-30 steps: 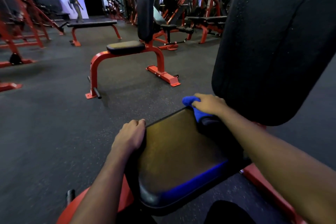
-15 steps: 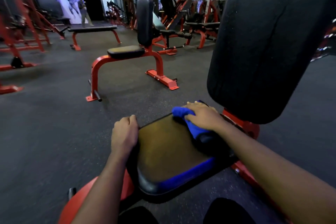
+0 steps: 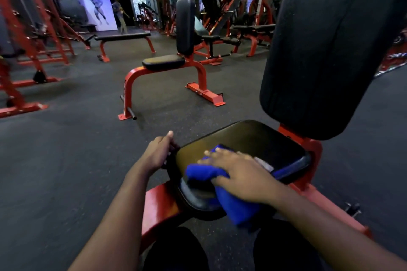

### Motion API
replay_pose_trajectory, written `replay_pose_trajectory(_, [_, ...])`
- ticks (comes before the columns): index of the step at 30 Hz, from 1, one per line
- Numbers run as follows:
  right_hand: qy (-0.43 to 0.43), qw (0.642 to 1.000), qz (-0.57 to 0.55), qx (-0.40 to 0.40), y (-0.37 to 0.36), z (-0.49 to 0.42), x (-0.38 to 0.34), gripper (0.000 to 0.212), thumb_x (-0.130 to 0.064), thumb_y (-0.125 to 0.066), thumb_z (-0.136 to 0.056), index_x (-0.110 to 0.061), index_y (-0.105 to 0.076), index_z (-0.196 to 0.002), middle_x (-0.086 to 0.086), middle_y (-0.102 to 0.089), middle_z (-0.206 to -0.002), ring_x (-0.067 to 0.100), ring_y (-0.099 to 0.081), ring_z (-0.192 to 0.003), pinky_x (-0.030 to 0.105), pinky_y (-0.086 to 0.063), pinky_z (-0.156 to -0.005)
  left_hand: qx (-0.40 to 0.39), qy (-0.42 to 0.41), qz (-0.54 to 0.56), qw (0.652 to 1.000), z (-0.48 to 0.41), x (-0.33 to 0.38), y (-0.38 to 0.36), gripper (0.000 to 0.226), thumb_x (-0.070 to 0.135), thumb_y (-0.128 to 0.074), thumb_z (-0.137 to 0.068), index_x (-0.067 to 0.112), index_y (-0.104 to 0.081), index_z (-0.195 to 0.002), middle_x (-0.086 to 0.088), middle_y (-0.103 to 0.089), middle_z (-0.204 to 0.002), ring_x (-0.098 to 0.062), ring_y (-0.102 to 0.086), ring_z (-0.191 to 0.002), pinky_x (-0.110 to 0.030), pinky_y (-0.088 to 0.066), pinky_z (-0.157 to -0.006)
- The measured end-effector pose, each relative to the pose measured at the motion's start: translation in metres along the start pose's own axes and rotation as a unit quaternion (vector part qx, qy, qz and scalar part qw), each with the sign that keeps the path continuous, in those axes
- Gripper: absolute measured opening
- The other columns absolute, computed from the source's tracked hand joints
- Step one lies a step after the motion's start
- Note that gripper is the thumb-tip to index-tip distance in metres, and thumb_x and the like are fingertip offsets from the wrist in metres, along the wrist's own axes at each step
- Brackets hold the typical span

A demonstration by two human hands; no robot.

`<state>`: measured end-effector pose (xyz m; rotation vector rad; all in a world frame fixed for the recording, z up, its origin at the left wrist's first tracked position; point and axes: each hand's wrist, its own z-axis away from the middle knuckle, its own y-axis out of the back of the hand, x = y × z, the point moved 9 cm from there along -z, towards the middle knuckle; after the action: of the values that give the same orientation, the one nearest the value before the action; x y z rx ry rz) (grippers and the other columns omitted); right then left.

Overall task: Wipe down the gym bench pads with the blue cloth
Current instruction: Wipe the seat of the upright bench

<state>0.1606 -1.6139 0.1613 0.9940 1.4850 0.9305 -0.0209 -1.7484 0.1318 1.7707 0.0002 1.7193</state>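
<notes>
A black seat pad [image 3: 248, 138] on a red frame [image 3: 158, 207] sits right in front of me, and its tall black backrest pad [image 3: 330, 50] rises at the upper right. My right hand [image 3: 240, 171] lies flat, fingers straight, and presses the blue cloth [image 3: 202, 170] onto the near part of the seat. Part of the cloth hangs over the seat's front edge. My left hand [image 3: 157, 152] grips the seat's left edge with the thumb pointing up; its fingers are partly hidden behind the pad.
A second red bench with a black seat [image 3: 164, 62] stands ahead on the dark rubber floor. Behind it is a flat bench [image 3: 123, 37]. Red racks [image 3: 33, 28] line the left side. A person [image 3: 120, 15] walks at the far back.
My right hand has dragged the blue cloth from the back of the seat, near the backrest, toward the front edge. The left hand has stayed on the seat's left edge.
</notes>
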Motion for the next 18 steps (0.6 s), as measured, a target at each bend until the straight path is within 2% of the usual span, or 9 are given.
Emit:
replay_pose_trajectory(3, [-0.137, 0.989, 0.021, 0.044, 0.007, -0.025, 0.024, 0.051, -0.042, -0.048, -0.095, -0.047, -0.039, -0.144, -0.018, -0.026, -0.160, 0.009, -0.018, -0.149, 0.047, -0.017, -0.119, 0.009, 0.005, -0.017, 1.000, -0.003, -0.001, 0.001, 0.057, 0.043, -0.030, -0.105, 0.005, -0.069, -0.087, -0.016, -0.066, -0.092, -0.024, -0.054, -0.065, -0.026, -0.046, -0.049])
replay_pose_trajectory(6, [-0.146, 0.982, 0.073, 0.094, -0.010, -0.020, -0.012, 0.054, -0.046, -0.040, -0.091, -0.043, -0.038, -0.145, -0.011, -0.029, -0.160, 0.017, -0.021, -0.149, 0.053, -0.014, -0.119, 0.006, 0.007, -0.048, 0.999, -0.010, -0.001, -0.004, 0.051, 0.042, -0.032, -0.105, 0.009, -0.066, -0.084, -0.011, -0.062, -0.084, -0.027, -0.056, -0.071, -0.029, -0.047, -0.053])
replay_pose_trajectory(9, [-0.128, 0.965, 0.070, 0.218, -0.015, 0.029, -0.041, 0.058, -0.049, -0.037, -0.084, -0.043, -0.046, -0.141, -0.013, -0.040, -0.154, 0.012, -0.030, -0.145, 0.049, -0.019, -0.118, 0.005, -0.023, -0.123, 0.992, -0.020, 0.014, -0.014, 0.048, 0.038, -0.031, -0.106, 0.011, -0.062, -0.081, -0.012, -0.063, -0.089, -0.028, -0.059, -0.091, -0.031, -0.042, -0.071])
replay_pose_trajectory(11, [-0.144, 0.951, 0.057, 0.269, -0.018, 0.056, -0.027, 0.057, -0.049, -0.044, -0.085, -0.041, -0.047, -0.141, -0.014, -0.041, -0.153, 0.009, -0.030, -0.145, 0.048, -0.021, -0.117, -0.025, -0.022, -0.162, 0.986, -0.027, 0.021, -0.031, 0.052, 0.043, -0.026, -0.106, 0.010, -0.065, -0.096, -0.017, -0.065, -0.109, -0.031, -0.058, -0.110, -0.033, -0.041, -0.089])
replay_pose_trajectory(12, [-0.165, 0.937, 0.048, 0.304, -0.014, 0.066, -0.010, 0.056, -0.048, -0.046, -0.085, -0.039, -0.049, -0.140, -0.013, -0.042, -0.152, 0.011, -0.031, -0.145, 0.049, -0.023, -0.116, -0.043, -0.015, -0.182, 0.982, -0.029, 0.023, -0.040, 0.057, 0.047, -0.024, -0.105, 0.009, -0.066, -0.109, -0.019, -0.062, -0.123, -0.033, -0.054, -0.120, -0.034, -0.039, -0.098])
replay_pose_trajectory(14, [-0.232, 0.892, 0.021, 0.387, -0.001, 0.081, 0.029, 0.054, -0.047, -0.047, -0.085, -0.035, -0.056, -0.136, -0.008, -0.046, -0.151, 0.015, -0.034, -0.144, 0.052, -0.025, -0.114, -0.053, -0.001, -0.245, 0.968, -0.030, 0.023, -0.053, 0.064, 0.052, -0.019, -0.104, 0.008, -0.055, -0.136, -0.022, -0.049, -0.143, -0.036, -0.044, -0.133, -0.038, -0.033, -0.109])
replay_pose_trajectory(16, [-0.312, 0.833, -0.041, 0.455, 0.007, 0.090, 0.057, 0.054, -0.049, -0.044, -0.083, -0.034, -0.058, -0.133, -0.007, -0.044, -0.153, 0.015, -0.028, -0.147, 0.057, -0.023, -0.113, -0.032, 0.000, -0.302, 0.953, -0.028, 0.022, -0.055, 0.067, 0.053, -0.017, -0.104, 0.006, -0.045, -0.143, -0.022, -0.041, -0.149, -0.037, -0.039, -0.137, -0.040, -0.031, -0.110])
replay_pose_trajectory(18, [-0.356, 0.779, -0.111, 0.504, -0.001, 0.092, 0.055, 0.056, -0.050, -0.042, -0.082, -0.033, -0.059, -0.133, -0.008, -0.040, -0.155, 0.015, -0.021, -0.150, 0.062, -0.021, -0.112, -0.018, -0.007, -0.325, 0.945, -0.030, 0.020, -0.054, 0.068, 0.053, -0.015, -0.103, 0.006, -0.045, -0.143, -0.023, -0.042, -0.148, -0.038, -0.040, -0.136, -0.041, -0.031, -0.109])
